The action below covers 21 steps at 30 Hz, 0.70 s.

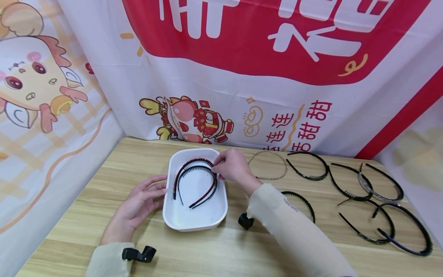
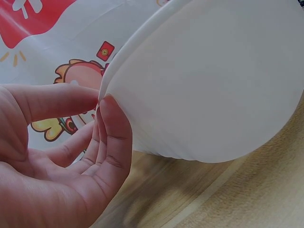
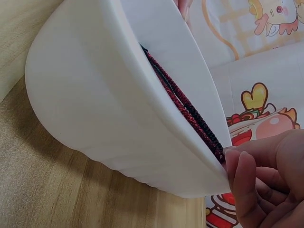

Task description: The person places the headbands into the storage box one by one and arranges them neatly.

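Note:
A white plastic basin (image 1: 195, 227) stands on the wooden table. Inside it lie a dark red and black headband (image 1: 206, 193) and a black toothed headband (image 1: 197, 167), close together with their open ends toward me. My left hand (image 1: 140, 202) is at the basin's left side; in the left wrist view its thumb and a finger pinch the rim (image 2: 123, 52). Over the basin's upper right corner, my right hand (image 1: 232, 165) pinches the curve of the headbands. The right wrist view shows its fingertips (image 3: 232, 159) on the red and black bands (image 3: 185, 107); whether they hold one or both I cannot tell.
Right of the basin lie a gold chain-like hoop (image 1: 273, 179) and several black headbands, one (image 1: 316, 178) at the back, another (image 1: 308, 204) partly under my right forearm. A silver headband (image 1: 382, 197) overlaps others at the far right. A printed cloth (image 1: 242, 100) hangs behind the table.

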Each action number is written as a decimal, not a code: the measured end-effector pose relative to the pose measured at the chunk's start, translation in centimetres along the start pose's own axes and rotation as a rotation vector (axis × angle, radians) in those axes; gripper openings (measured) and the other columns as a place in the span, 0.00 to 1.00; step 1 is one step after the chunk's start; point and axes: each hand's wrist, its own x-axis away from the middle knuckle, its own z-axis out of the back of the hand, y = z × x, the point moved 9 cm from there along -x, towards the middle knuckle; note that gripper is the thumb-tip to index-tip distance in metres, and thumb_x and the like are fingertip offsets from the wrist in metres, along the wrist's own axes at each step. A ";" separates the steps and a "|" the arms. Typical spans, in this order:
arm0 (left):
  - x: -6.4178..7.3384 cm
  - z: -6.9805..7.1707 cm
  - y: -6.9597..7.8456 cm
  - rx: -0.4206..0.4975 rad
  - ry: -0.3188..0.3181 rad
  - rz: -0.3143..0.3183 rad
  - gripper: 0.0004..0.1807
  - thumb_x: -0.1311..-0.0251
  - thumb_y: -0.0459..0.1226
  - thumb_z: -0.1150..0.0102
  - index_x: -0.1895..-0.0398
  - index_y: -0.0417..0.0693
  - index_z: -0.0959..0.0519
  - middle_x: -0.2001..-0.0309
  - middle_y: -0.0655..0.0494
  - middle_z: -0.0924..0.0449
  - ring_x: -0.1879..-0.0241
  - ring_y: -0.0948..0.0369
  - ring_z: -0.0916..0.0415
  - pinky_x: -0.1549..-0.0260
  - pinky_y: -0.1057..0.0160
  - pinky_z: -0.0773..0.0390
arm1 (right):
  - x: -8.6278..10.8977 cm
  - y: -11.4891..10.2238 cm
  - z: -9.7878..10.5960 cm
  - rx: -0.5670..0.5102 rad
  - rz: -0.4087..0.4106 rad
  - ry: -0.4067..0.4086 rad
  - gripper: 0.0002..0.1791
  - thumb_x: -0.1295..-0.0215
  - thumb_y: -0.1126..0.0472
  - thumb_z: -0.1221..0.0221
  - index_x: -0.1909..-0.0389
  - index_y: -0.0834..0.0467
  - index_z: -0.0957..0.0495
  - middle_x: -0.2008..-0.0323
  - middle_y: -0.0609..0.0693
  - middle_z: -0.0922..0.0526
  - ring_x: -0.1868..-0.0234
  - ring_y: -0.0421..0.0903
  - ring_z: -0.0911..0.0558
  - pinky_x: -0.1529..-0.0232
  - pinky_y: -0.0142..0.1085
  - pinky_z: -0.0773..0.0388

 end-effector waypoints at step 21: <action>0.0 0.0 0.0 -0.008 0.005 0.002 0.22 0.27 0.28 0.40 0.34 0.53 0.25 0.50 0.61 0.12 0.49 0.63 0.14 0.48 0.61 0.13 | 0.2 0.3 0.1 -0.019 -0.006 -0.008 0.03 0.34 0.65 0.27 0.63 0.59 0.11 0.67 0.55 0.09 0.72 0.47 0.11 0.71 0.33 0.13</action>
